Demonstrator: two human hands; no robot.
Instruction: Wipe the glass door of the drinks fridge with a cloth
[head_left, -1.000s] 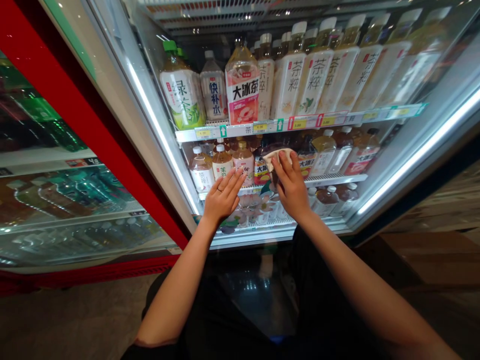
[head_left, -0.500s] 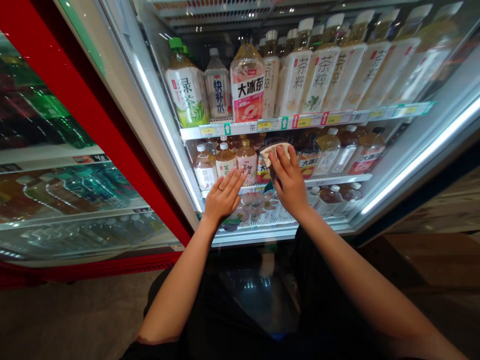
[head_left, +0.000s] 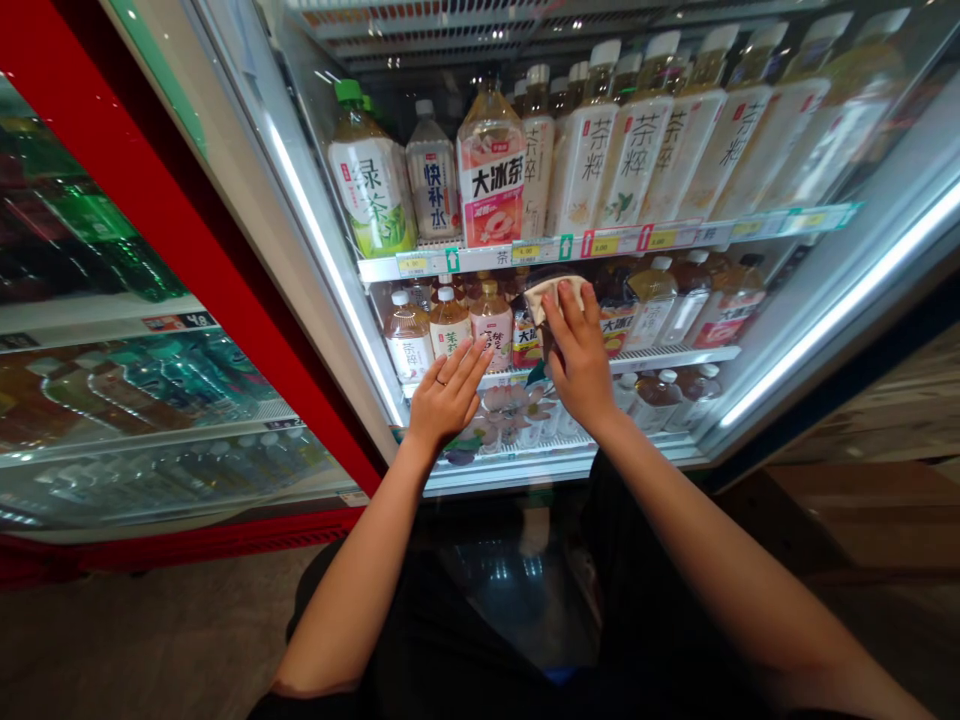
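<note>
A glass door (head_left: 525, 445) of a lit drinks fridge fills the middle of the head view, with a flower print low on it. My left hand (head_left: 448, 392) lies with fingers stretched out against the glass, a ring on one finger, holding nothing. Under the fingers of my right hand (head_left: 576, 345) is a folded cream cloth (head_left: 553, 292), pressed to the glass. My palm and fingers hide part of it. Behind the door, bottled drinks (head_left: 491, 325) stand on the middle shelf close to both hands.
Large tea bottles (head_left: 589, 160) line the upper shelf above a price strip (head_left: 615, 240). To the left stands another fridge with a red frame (head_left: 225, 270). Cardboard boxes (head_left: 862, 510) lie at the right. Bare floor (head_left: 165, 630) shows at lower left.
My right hand and the cloth have shifted slightly right and up across the glass. My left hand stays in about the same place.
</note>
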